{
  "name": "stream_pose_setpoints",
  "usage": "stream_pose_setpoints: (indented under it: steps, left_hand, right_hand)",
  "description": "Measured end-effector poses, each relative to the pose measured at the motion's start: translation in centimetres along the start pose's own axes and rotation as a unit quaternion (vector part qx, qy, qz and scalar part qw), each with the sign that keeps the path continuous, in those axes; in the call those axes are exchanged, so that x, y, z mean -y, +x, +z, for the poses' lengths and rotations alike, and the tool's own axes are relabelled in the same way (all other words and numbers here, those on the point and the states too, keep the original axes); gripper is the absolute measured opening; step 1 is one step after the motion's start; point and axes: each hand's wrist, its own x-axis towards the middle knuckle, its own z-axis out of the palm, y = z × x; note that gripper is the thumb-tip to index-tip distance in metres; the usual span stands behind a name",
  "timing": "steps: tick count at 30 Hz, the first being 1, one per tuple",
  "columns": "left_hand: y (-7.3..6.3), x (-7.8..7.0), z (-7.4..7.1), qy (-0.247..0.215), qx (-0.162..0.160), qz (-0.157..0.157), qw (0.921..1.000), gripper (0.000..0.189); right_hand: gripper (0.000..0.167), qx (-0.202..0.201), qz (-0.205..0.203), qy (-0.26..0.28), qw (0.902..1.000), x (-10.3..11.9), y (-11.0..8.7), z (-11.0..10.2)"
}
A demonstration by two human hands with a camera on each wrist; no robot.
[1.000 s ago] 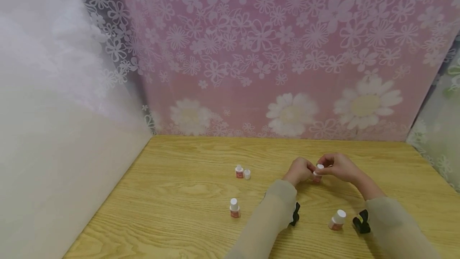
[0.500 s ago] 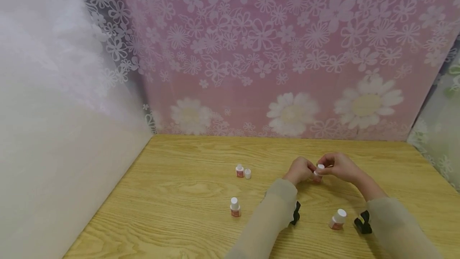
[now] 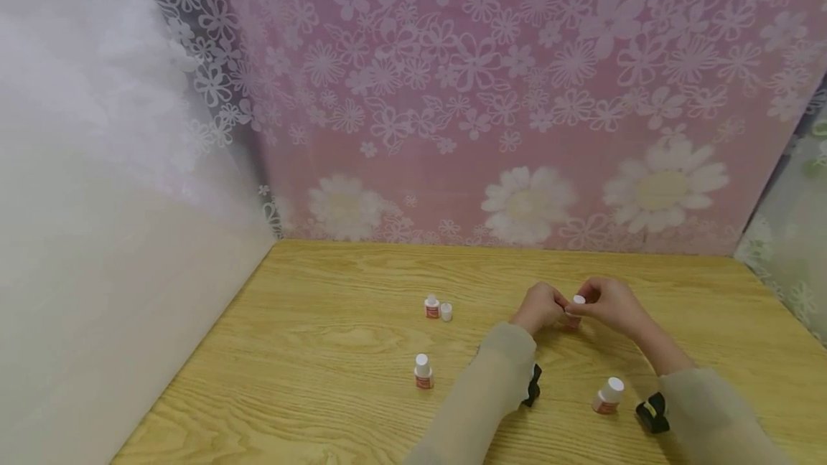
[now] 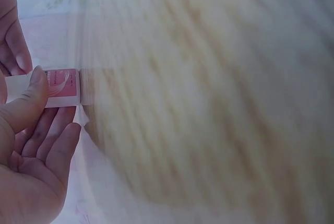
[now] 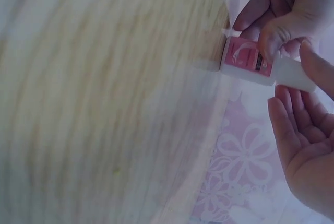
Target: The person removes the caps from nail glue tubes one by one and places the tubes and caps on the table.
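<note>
Upright at the right of the table stands a small white bottle (image 3: pixel 572 321) with a pink label, held between both hands. My left hand (image 3: pixel 539 307) pinches the bottle's body, its thumb lying over the label in the left wrist view. Around the white cap (image 5: pixel 294 73) are the thumb and fingers of my right hand (image 3: pixel 615 305). The cap sits on the bottle's top; how tightly cannot be told. In the right wrist view the bottle's base (image 5: pixel 225 56) is at or very close to the wood surface.
On the wooden table (image 3: pixel 336 407), an uncapped bottle (image 3: pixel 432 307) stands beside its loose cap (image 3: pixel 446 312). Two capped bottles stand nearer, one at left (image 3: pixel 423 372) and one by the right forearm (image 3: pixel 608 396). Flowered sheets (image 3: pixel 413 185) enclose the back and sides.
My right hand's fingers have shifted slightly on the cap and the wrist has turned a little. The left hand and the bottle stay nearly in place.
</note>
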Motion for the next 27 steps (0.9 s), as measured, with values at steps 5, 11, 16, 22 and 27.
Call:
stream_pose_setpoints:
  steps: [5, 11, 16, 22, 27]
  left_hand:
    - [-0.04, -0.21, 0.06, -0.004, -0.008, -0.011, 0.9999, 0.012]
    - [-0.01, -0.16, 0.14, -0.002, -0.005, -0.016, 0.9999, 0.012]
    - [0.07, -0.17, 0.15, 0.0, 0.0, -0.015, 0.9999, 0.012]
    - [0.22, -0.02, 0.26, -0.005, 0.0, -0.011, 0.9999, 0.011]
    - [0.2, 0.07, 0.43, -0.014, 0.001, -0.01, 0.9998, 0.01]
  right_hand:
    - [0.029, -0.004, 0.017, 0.007, 0.9998, 0.32, -0.1, -0.14]
    - [0.027, 0.014, 0.03, 0.025, 0.9992, 0.26, -0.02, -0.33]
    - [0.025, 0.016, 0.022, 0.031, 0.9991, 0.27, -0.01, -0.45]
    - [0.023, 0.02, 0.014, 0.032, 0.9992, 0.22, 0.05, -0.53]
    - [0.022, 0.03, 0.004, 0.039, 0.9988, 0.07, 0.09, -0.59]
